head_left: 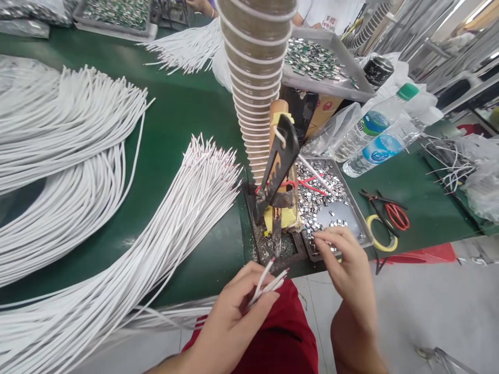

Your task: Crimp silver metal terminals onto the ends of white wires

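My left hand (237, 306) is closed around a few white wires (268, 280) whose stripped ends point up toward a soldering stand (277, 192) at the table edge. My right hand (343, 259) pinches at small metal parts on the near rim of a grey tray (353, 210) full of such metal pieces (315, 195); what sits between its fingertips is too small to name. A soldering iron with a wooden handle (277, 111) stands upright in the black and yellow stand.
Large fanned bundles of white wires (117, 249) cover the green table (175, 119) on the left. A ribbed hose (255, 78) hangs above the stand. Water bottles (382, 140), red-handled scissors (392, 210), a yellow tape roll (380, 236) lie right. Another person sits across the table.
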Demonstrator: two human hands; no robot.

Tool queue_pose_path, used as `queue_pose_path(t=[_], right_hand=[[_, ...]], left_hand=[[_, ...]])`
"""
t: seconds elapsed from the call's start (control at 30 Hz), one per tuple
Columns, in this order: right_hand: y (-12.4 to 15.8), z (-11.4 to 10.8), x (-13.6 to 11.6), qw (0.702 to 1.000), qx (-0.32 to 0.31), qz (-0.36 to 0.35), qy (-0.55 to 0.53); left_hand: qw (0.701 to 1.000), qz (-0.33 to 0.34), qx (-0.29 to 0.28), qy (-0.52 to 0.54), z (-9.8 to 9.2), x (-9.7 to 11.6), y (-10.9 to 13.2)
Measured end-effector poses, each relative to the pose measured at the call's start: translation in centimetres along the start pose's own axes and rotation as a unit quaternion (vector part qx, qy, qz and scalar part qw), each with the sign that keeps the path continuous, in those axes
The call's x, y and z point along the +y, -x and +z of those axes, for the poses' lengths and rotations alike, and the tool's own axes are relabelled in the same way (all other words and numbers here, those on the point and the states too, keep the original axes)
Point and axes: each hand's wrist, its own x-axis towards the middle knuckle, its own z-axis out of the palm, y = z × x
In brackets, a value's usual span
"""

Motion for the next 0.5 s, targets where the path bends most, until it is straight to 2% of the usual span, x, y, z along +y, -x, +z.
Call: queue_pose_path(t=[0.1,0.23,0.37,0.5], right_hand=[[-0.9,0.4,2.4,0.997,-0.022,-0.010,0.072],[-1.1,1.1,3.9,0.995,-0.037,-0.010,0.093],[-1.1,1.0,3.8,0.996,-0.037,-0.006,0.082],[-0.6,0.5,2.6,0.998,-0.019,0.005,0.057]], left_hand=[[1.000,-0.003,0.019,-0.004,0.0,-0.1,0.0],[0.999,-0.014,0.035,0.008,0.2,-0.2,-0.2],[0.998,-0.049,0.043,0.018,0.2,-0.4,-0.2],[0.996,-0.076,0.043,0.031,0.2,-0.6,-0.2]])
